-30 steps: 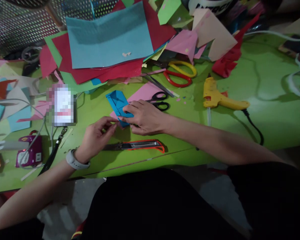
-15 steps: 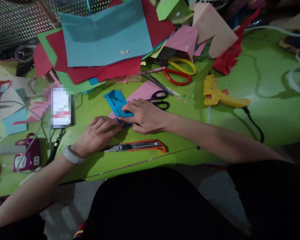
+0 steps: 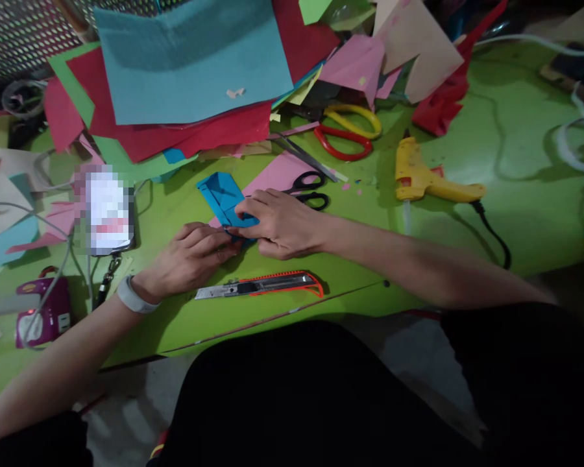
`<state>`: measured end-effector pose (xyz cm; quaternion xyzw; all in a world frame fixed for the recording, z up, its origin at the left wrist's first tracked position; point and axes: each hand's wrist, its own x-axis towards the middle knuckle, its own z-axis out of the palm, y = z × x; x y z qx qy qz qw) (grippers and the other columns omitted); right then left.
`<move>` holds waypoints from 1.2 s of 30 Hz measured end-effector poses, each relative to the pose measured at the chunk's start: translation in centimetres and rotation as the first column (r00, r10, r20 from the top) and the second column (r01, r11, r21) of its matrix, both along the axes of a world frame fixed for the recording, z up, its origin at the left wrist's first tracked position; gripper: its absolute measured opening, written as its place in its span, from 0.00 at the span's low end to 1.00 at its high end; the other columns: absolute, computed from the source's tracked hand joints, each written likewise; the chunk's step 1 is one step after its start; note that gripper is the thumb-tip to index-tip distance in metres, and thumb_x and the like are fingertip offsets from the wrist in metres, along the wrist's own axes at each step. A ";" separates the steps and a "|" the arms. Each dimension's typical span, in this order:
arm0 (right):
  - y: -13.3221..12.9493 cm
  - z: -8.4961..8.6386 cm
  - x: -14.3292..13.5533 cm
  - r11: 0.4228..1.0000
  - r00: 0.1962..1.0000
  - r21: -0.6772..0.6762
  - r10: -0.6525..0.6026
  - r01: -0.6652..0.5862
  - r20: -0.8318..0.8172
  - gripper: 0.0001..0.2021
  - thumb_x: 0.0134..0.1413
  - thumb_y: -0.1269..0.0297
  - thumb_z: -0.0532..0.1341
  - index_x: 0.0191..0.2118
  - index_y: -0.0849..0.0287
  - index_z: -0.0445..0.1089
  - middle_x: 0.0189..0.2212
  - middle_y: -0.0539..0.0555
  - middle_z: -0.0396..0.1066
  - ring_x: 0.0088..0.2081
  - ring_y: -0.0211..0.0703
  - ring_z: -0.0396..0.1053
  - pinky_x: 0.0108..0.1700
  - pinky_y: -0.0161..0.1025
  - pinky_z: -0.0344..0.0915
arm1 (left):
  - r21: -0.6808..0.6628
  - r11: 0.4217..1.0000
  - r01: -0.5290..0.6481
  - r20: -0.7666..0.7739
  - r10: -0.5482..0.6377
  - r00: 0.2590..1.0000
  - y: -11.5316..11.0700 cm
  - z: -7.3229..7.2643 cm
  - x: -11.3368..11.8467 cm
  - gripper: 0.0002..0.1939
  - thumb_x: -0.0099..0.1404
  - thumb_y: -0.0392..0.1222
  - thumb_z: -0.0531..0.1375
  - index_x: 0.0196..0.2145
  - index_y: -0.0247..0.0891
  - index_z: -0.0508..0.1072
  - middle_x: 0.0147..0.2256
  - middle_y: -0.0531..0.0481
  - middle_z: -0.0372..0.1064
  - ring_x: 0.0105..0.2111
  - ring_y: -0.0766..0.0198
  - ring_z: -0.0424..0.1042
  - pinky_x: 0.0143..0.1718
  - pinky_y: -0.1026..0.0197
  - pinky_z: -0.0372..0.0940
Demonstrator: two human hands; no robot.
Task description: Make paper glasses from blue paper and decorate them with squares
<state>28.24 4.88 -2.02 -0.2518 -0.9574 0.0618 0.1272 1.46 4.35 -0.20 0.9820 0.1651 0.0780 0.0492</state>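
A blue folded paper (image 3: 222, 194) with creases lies at the middle of the green table, its near end under my hands. My left hand (image 3: 194, 254), with a pale band at the wrist, grips the paper's near left edge between its fingertips. My right hand (image 3: 279, 224) is bent over the paper's near right side, its fingers pressing on it. The fingers hide the paper's near end. Just beyond my right hand, black-handled scissors (image 3: 311, 189) lie on a pink paper sheet (image 3: 274, 174). An orange utility knife (image 3: 267, 285), blade out, lies in front of my hands.
A yellow glue gun (image 3: 421, 175) with a black cord lies to the right. Red-and-yellow-handled scissors (image 3: 345, 139) lie behind. Large coloured sheets (image 3: 194, 71) are stacked at the back. A phone (image 3: 108, 211) and a purple plug adapter (image 3: 46, 310) with cables are on the left.
The view has shifted slightly, so things on the left sit a little farther left. Both hands stay at the near end of the blue paper, with hardly any change in grip.
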 end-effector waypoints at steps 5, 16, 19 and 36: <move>0.0 0.1 0.0 1.000 1.000 -0.020 -0.007 0.007 -0.001 0.18 0.58 0.64 0.55 0.50 0.58 0.76 0.51 0.62 0.65 0.48 0.56 0.58 0.44 0.50 0.57 | -0.016 0.998 0.056 0.003 -0.056 0.998 0.2 -0.1 0.0 0.18 0.73 0.34 0.51 0.56 0.41 0.73 0.51 0.44 0.75 0.55 0.55 0.71 0.58 0.49 0.63; -0.1 0.0 -0.2 1.000 1.000 0.015 -0.005 0.005 0.000 0.18 0.58 0.63 0.56 0.49 0.59 0.76 0.49 0.62 0.66 0.46 0.56 0.58 0.45 0.50 0.57 | -0.106 0.986 0.131 -0.044 -0.136 0.990 0.2 1.6 0.9 0.17 0.72 0.28 0.50 0.50 0.40 0.74 0.54 0.44 0.73 0.58 0.56 0.69 0.62 0.53 0.62; -0.1 0.0 -0.2 1.000 1.000 0.015 -0.008 0.008 -0.004 0.14 0.58 0.63 0.56 0.43 0.60 0.77 0.49 0.63 0.66 0.46 0.56 0.57 0.44 0.50 0.57 | -0.122 0.982 0.144 -0.106 -0.157 0.982 0.4 1.8 0.9 0.17 0.73 0.30 0.50 0.51 0.38 0.73 0.56 0.42 0.72 0.60 0.55 0.67 0.63 0.51 0.61; -0.9 1.2 -0.4 0.966 0.943 -0.194 -0.217 0.170 -0.254 0.18 0.67 0.58 0.52 0.48 0.60 0.76 0.40 0.59 0.71 0.41 0.48 0.64 0.43 0.45 0.59 | -0.083 0.994 -0.066 0.058 0.071 0.996 -2.2 0.2 0.4 0.17 0.71 0.42 0.55 0.52 0.36 0.77 0.54 0.39 0.72 0.58 0.49 0.67 0.64 0.43 0.60</move>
